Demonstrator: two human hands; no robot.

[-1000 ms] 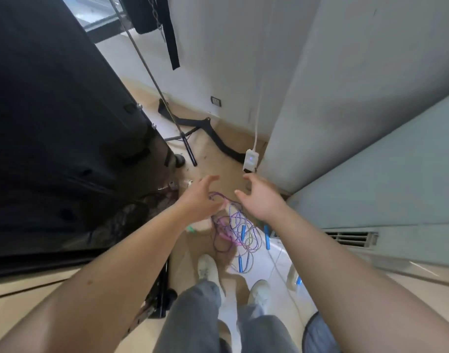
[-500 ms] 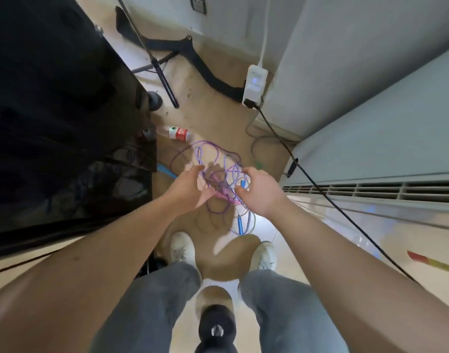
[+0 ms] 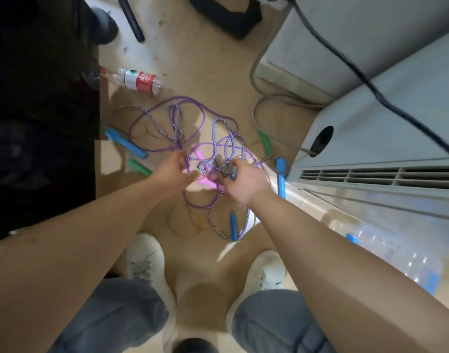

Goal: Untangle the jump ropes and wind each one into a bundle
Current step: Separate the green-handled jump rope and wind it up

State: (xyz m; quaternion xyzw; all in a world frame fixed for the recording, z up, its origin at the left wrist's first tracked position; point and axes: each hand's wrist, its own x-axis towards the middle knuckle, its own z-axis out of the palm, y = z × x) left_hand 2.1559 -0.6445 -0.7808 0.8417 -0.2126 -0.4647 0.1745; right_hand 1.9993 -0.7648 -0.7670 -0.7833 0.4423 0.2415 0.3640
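Overhead, head view: the tangled jump ropes [image 3: 208, 149], purple and striped cords, lay on the tan floor [image 3: 208, 72] just ahead of two white shoes [image 3: 144, 258]. Blue handles [image 3: 125, 143], green handles [image 3: 139, 167] and a pink handle [image 3: 200, 159] lay scattered among the loops. The left hand [image 3: 172, 171] reached into the knot, its fingers [image 3: 181, 156] and thumb apart on either side of a purple strand. The right hand [image 3: 246, 178] had its fingers [image 3: 232, 165] curled round striped strands at the knot's centre. A plastic bottle [image 3: 136, 81] lay beyond the ropes; a white vented unit [image 3: 371, 138] stood on the right.
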